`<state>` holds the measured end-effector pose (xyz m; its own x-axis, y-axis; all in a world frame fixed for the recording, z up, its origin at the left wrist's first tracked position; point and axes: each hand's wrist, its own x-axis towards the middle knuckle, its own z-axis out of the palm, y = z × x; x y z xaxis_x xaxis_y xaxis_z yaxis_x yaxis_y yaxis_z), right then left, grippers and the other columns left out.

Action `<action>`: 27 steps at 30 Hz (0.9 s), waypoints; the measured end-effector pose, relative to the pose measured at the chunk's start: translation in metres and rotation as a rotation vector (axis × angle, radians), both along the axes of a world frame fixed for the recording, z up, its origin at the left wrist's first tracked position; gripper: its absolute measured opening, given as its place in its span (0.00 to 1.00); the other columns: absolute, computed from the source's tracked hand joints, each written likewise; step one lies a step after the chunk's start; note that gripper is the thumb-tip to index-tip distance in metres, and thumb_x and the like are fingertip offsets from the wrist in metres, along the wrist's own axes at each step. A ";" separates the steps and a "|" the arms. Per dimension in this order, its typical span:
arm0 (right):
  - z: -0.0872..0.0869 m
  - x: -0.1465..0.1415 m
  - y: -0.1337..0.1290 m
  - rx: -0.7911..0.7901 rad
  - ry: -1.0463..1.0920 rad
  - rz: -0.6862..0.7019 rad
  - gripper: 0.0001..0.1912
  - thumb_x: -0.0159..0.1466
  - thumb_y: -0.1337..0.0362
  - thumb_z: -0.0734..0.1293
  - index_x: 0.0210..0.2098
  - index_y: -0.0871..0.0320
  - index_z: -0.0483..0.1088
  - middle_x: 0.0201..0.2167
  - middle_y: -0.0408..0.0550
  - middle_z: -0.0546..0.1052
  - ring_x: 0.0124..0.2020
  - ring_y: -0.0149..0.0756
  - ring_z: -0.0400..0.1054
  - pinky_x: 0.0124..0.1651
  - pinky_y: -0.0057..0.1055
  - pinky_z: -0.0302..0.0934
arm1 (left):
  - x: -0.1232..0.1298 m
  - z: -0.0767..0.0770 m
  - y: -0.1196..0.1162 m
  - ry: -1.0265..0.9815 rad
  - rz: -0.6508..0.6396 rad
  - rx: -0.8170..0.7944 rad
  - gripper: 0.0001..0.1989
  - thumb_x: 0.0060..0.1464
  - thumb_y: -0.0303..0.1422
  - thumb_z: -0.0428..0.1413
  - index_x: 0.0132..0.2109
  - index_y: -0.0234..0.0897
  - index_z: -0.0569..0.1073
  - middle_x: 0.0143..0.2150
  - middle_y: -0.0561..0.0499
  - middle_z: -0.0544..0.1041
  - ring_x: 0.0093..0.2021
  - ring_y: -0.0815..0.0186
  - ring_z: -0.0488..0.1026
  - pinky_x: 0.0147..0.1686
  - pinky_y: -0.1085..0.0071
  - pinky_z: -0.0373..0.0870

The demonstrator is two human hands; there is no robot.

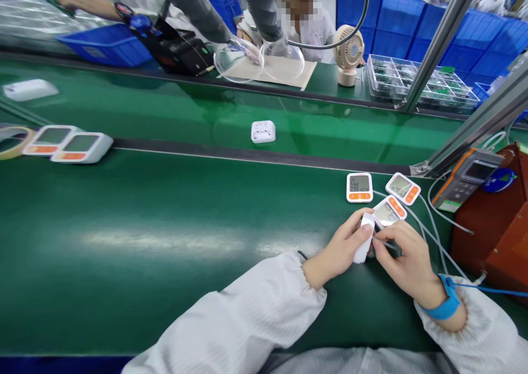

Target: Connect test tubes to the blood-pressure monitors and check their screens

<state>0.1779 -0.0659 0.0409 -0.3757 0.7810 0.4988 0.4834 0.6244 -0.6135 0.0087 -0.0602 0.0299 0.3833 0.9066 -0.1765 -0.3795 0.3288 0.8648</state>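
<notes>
My left hand [340,246] grips a small white device [363,245], turned edge-on so its face is hidden. Close against its right side, my right hand [406,258] pinches a thin grey tube [388,244]; whether the tube's end is inside the device is hidden by my fingers. Just beyond my hands lie three white digital monitors with orange buttons: an upright one [359,188], a tilted one [403,188] and a nearer one [388,212] partly behind my fingers. Grey tubes run from this group toward the right. A blue strap [446,302] circles my right wrist.
A handheld meter [470,179] leans by a reddish-brown box [490,236] at right. One white device [263,132] lies on the green belt [185,110]. Two more monitors [82,146] and a tape roll [14,143] sit left. Co-workers, a fan [348,55] and a metal post [441,44] stand beyond.
</notes>
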 end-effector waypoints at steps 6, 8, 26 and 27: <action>-0.003 -0.002 0.000 -0.024 0.020 0.013 0.06 0.68 0.72 0.66 0.35 0.57 0.67 0.30 0.40 0.70 0.33 0.30 0.63 0.38 0.28 0.57 | -0.002 -0.002 -0.001 0.080 -0.043 0.057 0.36 0.53 0.61 0.56 0.53 0.36 0.64 0.37 0.52 0.67 0.33 0.69 0.63 0.35 0.70 0.62; -0.003 -0.003 0.000 -0.031 0.036 0.025 0.06 0.69 0.72 0.65 0.35 0.57 0.67 0.30 0.40 0.70 0.33 0.29 0.63 0.37 0.28 0.57 | -0.003 -0.002 -0.002 0.105 -0.049 0.086 0.35 0.54 0.62 0.54 0.52 0.36 0.64 0.37 0.52 0.66 0.33 0.69 0.63 0.35 0.69 0.62; 0.000 0.001 0.004 -0.026 0.000 0.066 0.06 0.69 0.72 0.64 0.36 0.57 0.66 0.30 0.40 0.69 0.32 0.29 0.62 0.37 0.28 0.56 | -0.004 -0.001 -0.001 0.205 -0.038 0.196 0.32 0.58 0.60 0.51 0.54 0.37 0.62 0.39 0.51 0.67 0.37 0.66 0.64 0.38 0.67 0.64; 0.001 0.001 0.004 -0.034 0.003 0.071 0.06 0.69 0.72 0.64 0.36 0.57 0.67 0.30 0.40 0.69 0.32 0.29 0.63 0.37 0.27 0.57 | -0.003 0.000 0.000 0.165 -0.049 0.150 0.33 0.57 0.60 0.52 0.55 0.37 0.61 0.39 0.51 0.66 0.35 0.67 0.64 0.37 0.68 0.64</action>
<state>0.1787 -0.0620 0.0415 -0.4296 0.7689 0.4735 0.4363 0.6359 -0.6366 0.0052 -0.0606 0.0303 0.4050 0.9083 -0.1050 -0.2154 0.2064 0.9545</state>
